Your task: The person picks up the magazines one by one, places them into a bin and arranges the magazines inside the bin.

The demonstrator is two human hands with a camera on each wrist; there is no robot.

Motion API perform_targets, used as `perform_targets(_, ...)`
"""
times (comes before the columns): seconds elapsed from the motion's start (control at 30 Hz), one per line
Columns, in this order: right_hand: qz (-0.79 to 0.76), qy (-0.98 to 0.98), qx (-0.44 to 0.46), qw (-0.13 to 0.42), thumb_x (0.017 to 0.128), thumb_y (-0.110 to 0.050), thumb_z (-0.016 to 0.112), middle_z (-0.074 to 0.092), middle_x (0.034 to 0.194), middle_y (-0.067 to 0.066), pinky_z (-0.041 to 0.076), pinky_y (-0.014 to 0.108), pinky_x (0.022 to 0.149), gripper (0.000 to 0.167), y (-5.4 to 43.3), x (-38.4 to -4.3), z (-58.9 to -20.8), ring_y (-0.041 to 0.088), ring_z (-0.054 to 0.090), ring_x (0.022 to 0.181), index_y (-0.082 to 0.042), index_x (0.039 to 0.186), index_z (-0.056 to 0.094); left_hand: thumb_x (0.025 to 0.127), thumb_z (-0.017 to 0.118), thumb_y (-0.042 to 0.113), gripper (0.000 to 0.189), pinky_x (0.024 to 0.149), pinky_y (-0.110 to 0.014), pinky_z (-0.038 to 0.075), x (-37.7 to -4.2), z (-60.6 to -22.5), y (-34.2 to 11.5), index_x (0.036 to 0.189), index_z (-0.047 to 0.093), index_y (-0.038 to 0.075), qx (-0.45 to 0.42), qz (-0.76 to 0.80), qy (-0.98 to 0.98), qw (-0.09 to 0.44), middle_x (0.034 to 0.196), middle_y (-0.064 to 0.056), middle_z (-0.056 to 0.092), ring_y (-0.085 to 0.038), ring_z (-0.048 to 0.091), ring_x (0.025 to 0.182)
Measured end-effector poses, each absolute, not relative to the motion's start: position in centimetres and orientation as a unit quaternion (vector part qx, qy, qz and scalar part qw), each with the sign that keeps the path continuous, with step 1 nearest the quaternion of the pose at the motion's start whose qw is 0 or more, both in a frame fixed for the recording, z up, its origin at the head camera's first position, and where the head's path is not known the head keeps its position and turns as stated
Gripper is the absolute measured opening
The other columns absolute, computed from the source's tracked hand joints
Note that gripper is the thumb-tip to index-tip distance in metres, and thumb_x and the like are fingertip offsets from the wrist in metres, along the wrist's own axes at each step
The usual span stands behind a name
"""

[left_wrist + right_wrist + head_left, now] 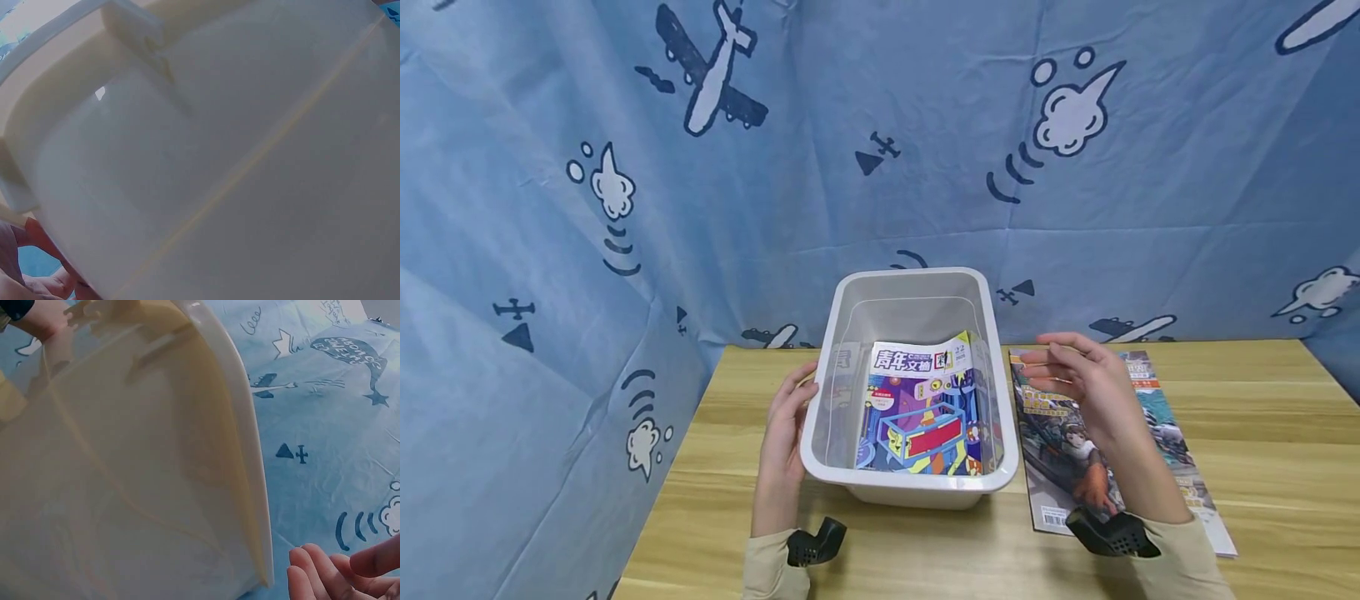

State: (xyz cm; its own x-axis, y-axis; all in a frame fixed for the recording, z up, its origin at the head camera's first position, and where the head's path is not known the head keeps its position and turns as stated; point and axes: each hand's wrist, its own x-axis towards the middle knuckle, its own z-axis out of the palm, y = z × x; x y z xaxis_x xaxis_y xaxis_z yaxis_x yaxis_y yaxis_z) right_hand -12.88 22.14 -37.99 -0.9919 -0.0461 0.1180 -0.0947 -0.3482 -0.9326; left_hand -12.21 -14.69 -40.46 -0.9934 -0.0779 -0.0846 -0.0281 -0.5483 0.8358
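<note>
A light grey plastic bin (917, 479) stands on the wooden table, its side filling much of both wrist views. Inside it lies a colourful magazine (917, 417) with a purple and yellow cover. My left hand (786, 421) is at the bin's left side, fingertips touching the outside of the rim; its thumb is largely hidden. My right hand (1090, 392) is held apart from the bin on the right, above other magazines (1052, 467), fingers loosely bent with nothing between them. In the right wrist view, the right hand (337, 572) shows beside the bin's edge.
Behind and to the left of the table (1285, 433) hangs a blue cloth (887, 125) printed with planes and clouds. The magazines right of the bin lie overlapped, close to its side. Each wrist wears a black camera mount (816, 542).
</note>
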Motion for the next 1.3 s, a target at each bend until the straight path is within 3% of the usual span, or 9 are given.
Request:
perform_targets(0.3, 0.807, -0.587, 0.057, 0.009, 0.109, -0.014, 0.055, 0.079, 0.096, 0.005, 0.062, 0.030, 0.074, 0.019, 22.9, -12.7, -38.4, 0.017, 0.077, 0.082, -0.009, 0.111, 0.073, 0.103, 0.051, 0.001, 0.028, 0.082, -0.023, 0.059, -12.2, -40.4, -14.7, 0.126, 0.064, 0.008, 0.063, -0.875, -0.480, 0.016, 0.121, -0.011, 0.064, -0.015, 0.068, 0.097)
perform_targets(0.53, 0.804, -0.590, 0.068, 0.010, 0.109, -0.015, 0.054, 0.079, 0.095, 0.006, 0.062, 0.030, 0.074, 0.019, 23.2, -12.6, -38.5, 0.017, 0.077, 0.083, -0.011, 0.110, 0.072, 0.103, 0.050, 0.000, 0.030, 0.078, -0.022, 0.059, -12.3, -40.4, -14.7, 0.129, 0.062, 0.004, 0.059, -0.876, -0.479, 0.016, 0.117, -0.010, 0.066, -0.014, 0.069, 0.094)
perform_targets(0.77, 0.803, -0.593, 0.063, 0.001, 0.109, -0.014, 0.053, 0.079, 0.095, 0.006, 0.062, 0.030, 0.074, 0.021, 23.4, -12.6, -38.7, 0.017, 0.077, 0.082, -0.014, 0.107, 0.074, 0.102, 0.051, 0.001, 0.029, 0.078, -0.022, 0.059, -12.2, -40.4, -14.6, 0.127, 0.065, 0.007, 0.065, -0.874, -0.481, 0.018, 0.118, -0.011, 0.066, -0.015, 0.069, 0.096)
perform_targets(1.3, 0.833, -0.547, 0.085, 0.027, 0.109, -0.007, 0.050, 0.079, 0.095, 0.008, 0.062, 0.030, 0.071, 0.024, 25.5, -12.3, -38.8, 0.019, 0.077, 0.081, -0.007, 0.107, 0.074, 0.102, 0.052, 0.002, 0.029, 0.078, -0.023, 0.059, -12.2, -40.4, -14.5, 0.129, 0.064, 0.005, 0.072, -0.870, -0.488, 0.020, 0.117, -0.010, 0.066, -0.014, 0.068, 0.095)
